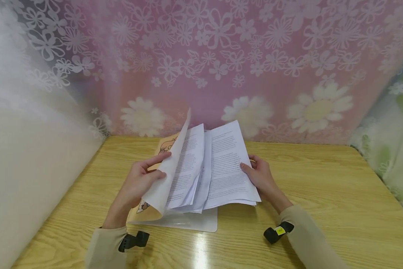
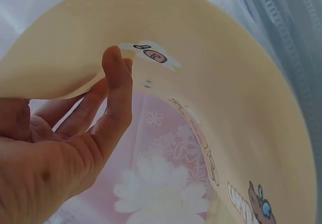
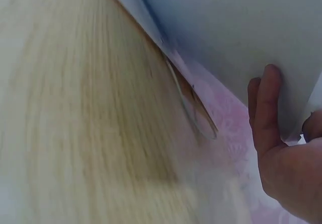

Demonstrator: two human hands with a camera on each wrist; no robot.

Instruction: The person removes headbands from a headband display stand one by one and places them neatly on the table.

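Note:
A cartoon-printed folder (image 1: pixel 153 213) stands partly open on the table, its cover orange-yellow outside and white inside. My left hand (image 1: pixel 137 183) pinches the raised cover between thumb and fingers; the left wrist view shows the cover (image 2: pixel 241 83) bending in a wide curve. On the right, my right hand (image 1: pixel 262 177) grips the outer edge of a stack of printed sheets (image 1: pixel 229 164), thumb on the front and fingers behind. More printed sheets (image 1: pixel 188 164) fan out between the cover and that stack. In the right wrist view, straight fingers (image 3: pixel 269 103) lie against the back of the paper.
The light wood-grain table (image 1: pixel 322 194) spreads out to both sides. A pink flowered curtain (image 1: pixel 204 74) hangs at its back edge, with pale sheeting (image 1: pixel 26 123) along the left. Black straps (image 1: pixel 134 241) circle both wrists over beige sleeves.

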